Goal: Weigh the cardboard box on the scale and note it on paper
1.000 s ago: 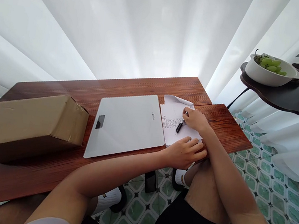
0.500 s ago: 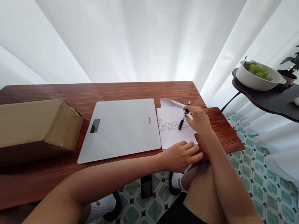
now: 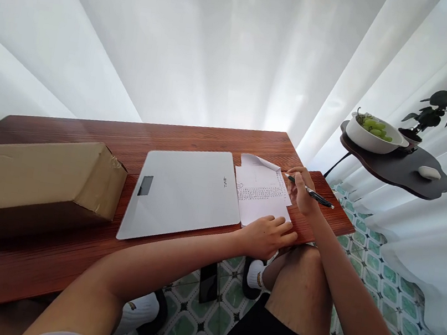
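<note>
Two hands at the right end of the tabletop, both on or over the paper sheet.

Right hand: closed around a black pen. Half a second ago the pen stood near upright with its tip down on the printed lines; now it lies almost level, tip end toward the sheet's far right corner, barrel sticking out past the right edge of the tabletop. Tip looks lifted off the paper, so the writing stroke reads as paused or finished, not in progress.

Left hand: flat, fingers loosely spread, pressing the near right corner of the sheet at the near edge of the tabletop. Holds nothing. Same spot as a second ago, so the sheet is still pinned.

Sheet lies just beside the right edge of a white flat scale, possibly touching. Its far left corner is curled up.

Cardboard box sits at the left end, well apart from both hands.

Off the tabletop, to the right: dark side shelf with a white bowl of green grapes, a small plant, and a white oval object.
</note>
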`<state>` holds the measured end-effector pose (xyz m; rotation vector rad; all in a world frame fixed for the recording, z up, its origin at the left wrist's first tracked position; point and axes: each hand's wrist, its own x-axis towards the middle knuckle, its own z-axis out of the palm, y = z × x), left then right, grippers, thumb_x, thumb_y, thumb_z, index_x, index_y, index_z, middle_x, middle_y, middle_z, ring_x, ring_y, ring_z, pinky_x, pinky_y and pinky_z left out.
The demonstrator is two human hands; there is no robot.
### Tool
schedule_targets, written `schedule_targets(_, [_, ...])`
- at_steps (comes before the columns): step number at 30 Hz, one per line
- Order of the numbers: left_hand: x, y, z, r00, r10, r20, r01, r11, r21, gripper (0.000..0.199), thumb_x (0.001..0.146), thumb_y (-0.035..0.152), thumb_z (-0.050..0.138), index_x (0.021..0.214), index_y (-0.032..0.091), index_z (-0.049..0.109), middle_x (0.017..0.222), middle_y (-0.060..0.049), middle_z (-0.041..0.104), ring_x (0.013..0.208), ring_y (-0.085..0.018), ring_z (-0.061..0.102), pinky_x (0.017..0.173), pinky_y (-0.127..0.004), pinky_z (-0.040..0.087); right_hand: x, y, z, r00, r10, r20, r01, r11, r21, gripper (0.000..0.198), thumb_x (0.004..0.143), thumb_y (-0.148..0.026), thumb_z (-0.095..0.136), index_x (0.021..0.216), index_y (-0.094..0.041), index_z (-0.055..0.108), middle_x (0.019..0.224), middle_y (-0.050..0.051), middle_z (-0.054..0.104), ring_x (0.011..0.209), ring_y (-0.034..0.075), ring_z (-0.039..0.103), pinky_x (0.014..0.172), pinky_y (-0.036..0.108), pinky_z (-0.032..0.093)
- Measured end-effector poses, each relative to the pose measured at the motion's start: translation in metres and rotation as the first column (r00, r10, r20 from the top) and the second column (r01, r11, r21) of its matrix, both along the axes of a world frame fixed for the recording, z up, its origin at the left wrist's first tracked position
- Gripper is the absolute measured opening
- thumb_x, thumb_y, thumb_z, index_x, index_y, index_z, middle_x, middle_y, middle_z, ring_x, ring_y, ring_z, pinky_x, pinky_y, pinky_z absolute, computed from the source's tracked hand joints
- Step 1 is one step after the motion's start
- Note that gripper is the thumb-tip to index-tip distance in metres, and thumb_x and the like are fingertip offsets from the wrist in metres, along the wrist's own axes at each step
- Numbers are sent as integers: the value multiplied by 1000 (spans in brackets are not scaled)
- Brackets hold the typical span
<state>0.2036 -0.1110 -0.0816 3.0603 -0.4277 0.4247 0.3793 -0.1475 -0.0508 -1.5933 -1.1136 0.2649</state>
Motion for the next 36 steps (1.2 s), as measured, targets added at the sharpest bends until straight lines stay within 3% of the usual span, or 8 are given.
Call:
schedule_targets(6, [0,1,-2,1000,-4,11,5,1000,-16,22,93,24,44,114,19,50,108,-9,57,91,-23,51,70,-37,40,7,8,-31,982,45,-184,-46,999,-3,41,95,-57,45,80,-21,57,55,-2,55,46,12,51,43,25,40])
schedule_targets(10, [1,2,-4,1000,13,27,-12,999,-45,21,97,27,39,111,18,51,105,-8,58,90,-23,52,71,-38,40,6,15,-45,975,66,-212,-74,997,-32,47,94,-61,48,77,-19,61,50,-1,57,42,13,53,41,25,41])
schedule_targets(18, [3,3,-8,998,15,64,-12,999,-51,19,98,29,40,105,17,53,97,-8,58,85,-23,53,69,-38,39,-4,13,-43,984,100,-150,-120,985,-127,42,81,-51,72,63,-23,46,43,-5,51,34,11,46,34,24,31])
schedule_targets(23, [3,3,-9,998,14,66,-10,998,-60,20,98,30,41,106,17,53,98,-9,59,85,-23,54,68,-37,40,-7,11,-41,988,91,-128,-111,980,-164,40,87,-46,63,61,-24,41,39,-6,48,30,11,42,32,24,31])
schedule_targets(27, [3,3,-8,998,15,54,-12,998,-57,22,98,30,38,107,17,54,98,-9,60,85,-23,55,68,-37,40,-8,10,-40,988,95,-125,-116,977,-180,37,90,-47,57,63,-24,47,40,-5,50,30,12,43,32,25,34])
schedule_targets(30, [3,3,-7,999,14,49,-11,998,-61,23,99,30,37,108,17,54,98,-9,60,86,-23,55,70,-38,42,-7,10,-36,994,49,-102,-63,988,-140,38,92,-51,54,66,-23,50,40,-5,49,30,12,42,32,25,35])
schedule_targets(36, [3,3,-6,999,22,29,-20,998,-66,21,98,29,39,105,17,54,98,-9,61,86,-24,56,71,-38,44,-2,11,-34,993,-97,-67,97,995,-12,38,83,-53,71,76,-23,48,55,-5,58,46,13,57,44,23,45])
